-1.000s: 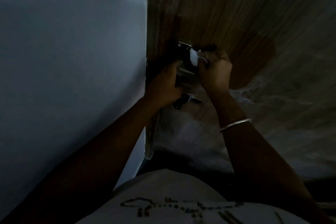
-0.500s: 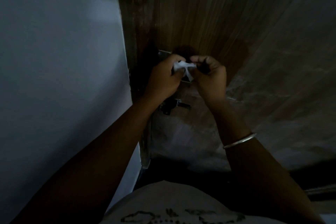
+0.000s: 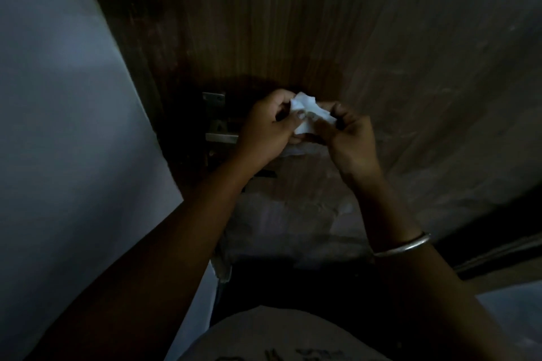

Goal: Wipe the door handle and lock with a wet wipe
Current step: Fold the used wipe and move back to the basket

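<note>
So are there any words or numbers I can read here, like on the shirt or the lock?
Nothing here can be read for sure.
On the shirt: dark printed marks at the bottom edge, cut off and too dim to read.
On the lock plate: no marking shows.
On the wet wipe: plain white, no print.
On the bangle: no marking shows.
</note>
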